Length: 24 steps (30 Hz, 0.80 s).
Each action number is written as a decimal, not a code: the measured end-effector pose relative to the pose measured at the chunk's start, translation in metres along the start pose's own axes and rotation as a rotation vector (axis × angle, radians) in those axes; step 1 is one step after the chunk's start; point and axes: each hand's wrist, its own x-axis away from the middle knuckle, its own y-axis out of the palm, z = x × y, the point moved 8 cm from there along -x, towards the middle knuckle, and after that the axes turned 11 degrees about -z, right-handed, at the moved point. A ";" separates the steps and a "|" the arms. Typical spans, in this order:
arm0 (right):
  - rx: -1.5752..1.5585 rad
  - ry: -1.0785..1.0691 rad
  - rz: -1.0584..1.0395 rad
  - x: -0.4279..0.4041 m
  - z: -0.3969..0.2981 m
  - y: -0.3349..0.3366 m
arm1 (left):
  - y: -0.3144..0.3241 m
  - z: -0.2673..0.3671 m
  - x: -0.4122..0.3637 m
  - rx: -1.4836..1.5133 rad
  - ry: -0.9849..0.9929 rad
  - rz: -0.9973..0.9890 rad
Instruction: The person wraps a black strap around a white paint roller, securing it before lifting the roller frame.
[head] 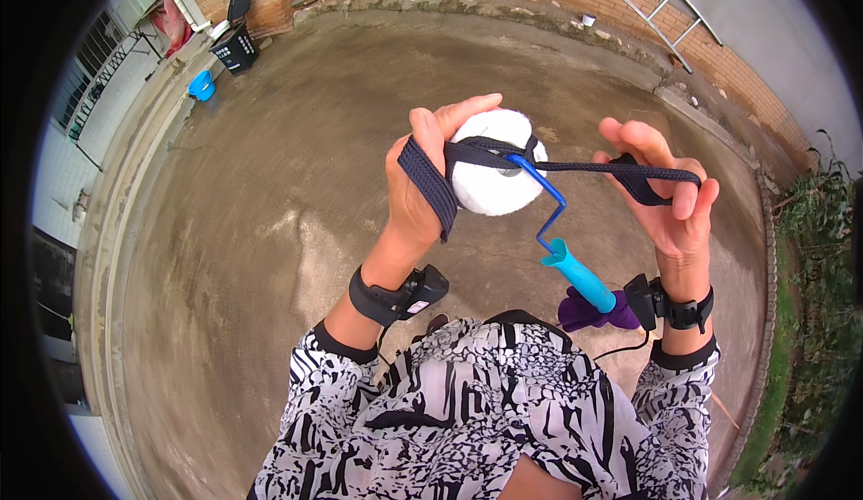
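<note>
My left hand [421, 183] holds a white fluffy paint roller [497, 193] from its left side, with a loop of dark braided strap [428, 183] between the fingers. The strap is wound around the roller and stretches right to my right hand [664, 190], whose fingers are hooked through it and grip it. From the roller's open end comes a bent blue metal frame [561, 200], leading down to a turquoise plastic handle [583, 281]. The handle's lower end touches or overlaps a purple cloth-like thing [586, 311], which I cannot tell more exactly.
Under my hands lies a concrete yard [256, 183]. A blue basin [201, 86] and a black bin [234, 47] stand at the upper left. At the upper right a metal ladder [650, 18] leans on the wall; plants [819, 230] grow along the right edge.
</note>
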 end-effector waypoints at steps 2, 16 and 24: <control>-0.189 -0.048 -0.261 -0.019 -0.008 0.025 | -0.004 0.006 0.007 0.147 -0.062 0.020; -0.288 0.101 -0.494 -0.055 0.013 0.026 | -0.089 0.025 0.031 0.477 0.201 0.277; -0.635 0.224 -0.187 -0.034 0.030 0.000 | -0.025 0.038 0.017 0.165 0.264 0.320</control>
